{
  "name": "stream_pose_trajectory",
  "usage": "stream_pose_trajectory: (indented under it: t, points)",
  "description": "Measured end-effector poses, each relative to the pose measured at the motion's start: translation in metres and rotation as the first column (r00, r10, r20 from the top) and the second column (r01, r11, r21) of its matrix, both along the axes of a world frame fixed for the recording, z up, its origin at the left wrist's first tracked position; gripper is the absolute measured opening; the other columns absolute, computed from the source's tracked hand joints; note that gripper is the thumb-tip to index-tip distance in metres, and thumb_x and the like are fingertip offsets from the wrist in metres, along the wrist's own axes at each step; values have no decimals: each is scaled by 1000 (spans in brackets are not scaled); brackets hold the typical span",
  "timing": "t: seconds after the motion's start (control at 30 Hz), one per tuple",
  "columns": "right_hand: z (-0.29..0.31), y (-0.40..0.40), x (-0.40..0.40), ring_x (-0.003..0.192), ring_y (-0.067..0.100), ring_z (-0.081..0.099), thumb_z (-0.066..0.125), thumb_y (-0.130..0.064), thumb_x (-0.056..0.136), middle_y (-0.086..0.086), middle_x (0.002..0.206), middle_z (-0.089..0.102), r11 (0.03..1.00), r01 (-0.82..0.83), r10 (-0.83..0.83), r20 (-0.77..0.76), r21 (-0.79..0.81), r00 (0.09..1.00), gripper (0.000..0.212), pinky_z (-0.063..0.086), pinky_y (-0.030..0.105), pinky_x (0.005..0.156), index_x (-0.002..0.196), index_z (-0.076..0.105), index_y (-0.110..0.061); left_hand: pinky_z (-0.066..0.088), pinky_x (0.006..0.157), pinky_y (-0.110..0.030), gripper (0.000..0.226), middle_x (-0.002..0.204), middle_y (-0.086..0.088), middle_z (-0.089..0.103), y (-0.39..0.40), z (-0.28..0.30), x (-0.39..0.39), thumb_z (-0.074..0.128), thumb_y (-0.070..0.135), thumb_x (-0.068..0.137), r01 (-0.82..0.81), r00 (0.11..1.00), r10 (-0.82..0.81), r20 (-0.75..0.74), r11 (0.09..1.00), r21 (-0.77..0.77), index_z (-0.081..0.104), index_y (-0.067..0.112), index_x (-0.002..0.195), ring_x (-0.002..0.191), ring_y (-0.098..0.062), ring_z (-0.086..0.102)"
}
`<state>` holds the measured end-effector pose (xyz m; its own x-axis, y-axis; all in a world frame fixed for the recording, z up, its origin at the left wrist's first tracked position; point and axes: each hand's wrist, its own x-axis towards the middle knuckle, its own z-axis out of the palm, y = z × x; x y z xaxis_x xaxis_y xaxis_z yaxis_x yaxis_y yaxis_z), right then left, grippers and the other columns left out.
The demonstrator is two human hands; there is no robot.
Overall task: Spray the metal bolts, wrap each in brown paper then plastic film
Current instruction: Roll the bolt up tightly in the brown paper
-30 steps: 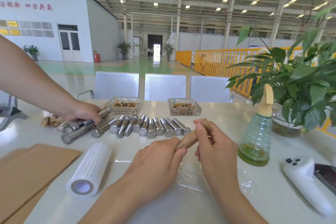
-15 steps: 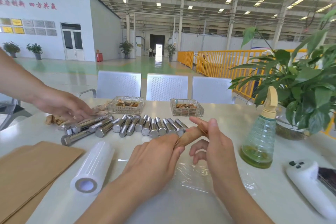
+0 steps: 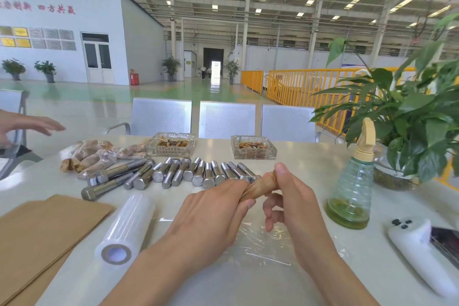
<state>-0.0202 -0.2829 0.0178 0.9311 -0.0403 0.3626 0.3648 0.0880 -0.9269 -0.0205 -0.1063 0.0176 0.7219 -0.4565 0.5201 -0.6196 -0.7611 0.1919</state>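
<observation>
Hands [image 3: 250,208] gripping crinkled brown-paper-wrapped bolt [image 3: 260,185] over glossy film [image 3: 263,243].

Silver bolts [image 3: 173,174], tan paper sheets [image 3: 44,228], white film roll [image 3: 126,228], green-tinted spray bottle [image 3: 352,194] with beige nozzle.

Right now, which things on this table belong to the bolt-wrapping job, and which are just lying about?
Job: paper-wrapped bolt held by left hand and right hand; bare bolts; brown paper; film roll; film sheet; spray bottle; finished bundles.

Lying about: two glass trays; potted plant; white handheld device.
</observation>
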Motion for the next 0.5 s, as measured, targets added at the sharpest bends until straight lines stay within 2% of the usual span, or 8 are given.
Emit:
stream_pose_trajectory:
  t: [0.13, 0.2, 0.27, 0.33, 0.4, 0.5]
  points:
    - [-1, 0, -2, 43, 23, 48, 49, -36, 106, 11, 60, 57, 998, 34, -34, -2, -60, 999, 49, 42, 31, 39, 75, 70, -3, 47, 72, -38, 15, 90, 20, 43, 7, 3, -1, 32, 50, 105, 4, 1000, -4, 5, 1000, 25, 40, 37, 106, 89, -15, 54]
    - [-3, 2, -2, 39, 24, 47, 50, -33, 106, 12, 53, 55, 992, 79, -80, -3, -98, 997, 50, 42, 30, 39, 66, 65, -6, 48, 75, -40, 20, 96, 17, 49, 8, 3, -1, 32, 50, 105, 2, 1000, -2, -7, 999, 39, 44, 34, 108, 91, -15, 56]
    - [-5, 3, -1, 38, 24, 46, 50, -31, 106, 12, 51, 54, 987, 128, -128, 2, -101, 992, 51, 41, 30, 40, 65, 63, -4, 49, 76, -40, 25, 98, 15, 54, 8, 3, 0, 32, 53, 104, -5, 1000, 5, 2, 999, 33, 47, 33, 108, 91, -13, 56]
    - [-7, 4, 0, 38, 23, 46, 49, -29, 107, 12, 53, 54, 989, 143, -143, -9, -42, 990, 50, 40, 28, 38, 71, 67, 0, 49, 72, -35, 32, 94, 17, 57, 6, 4, 0, 32, 61, 100, -38, 999, 38, 36, 999, 5, 50, 36, 108, 88, -10, 56]
    - [-8, 2, 0, 39, 23, 46, 49, -29, 107, 11, 55, 53, 986, 162, -160, -44, 43, 986, 51, 40, 28, 37, 67, 70, -5, 46, 72, -30, 45, 91, 19, 61, 5, 8, 1, 31, 72, 91, -119, 989, 122, 84, 992, -34, 57, 40, 109, 88, -7, 57]
    - [-6, 0, 0, 39, 18, 46, 49, -31, 107, 8, 55, 53, 953, 210, -183, -141, 218, 973, 50, 41, 28, 37, 67, 70, -9, 40, 89, -31, 54, 103, 19, 63, 7, 11, 6, 50, 76, 82, -210, 946, 254, 202, 954, -216, 63, 39, 118, 103, -9, 55]
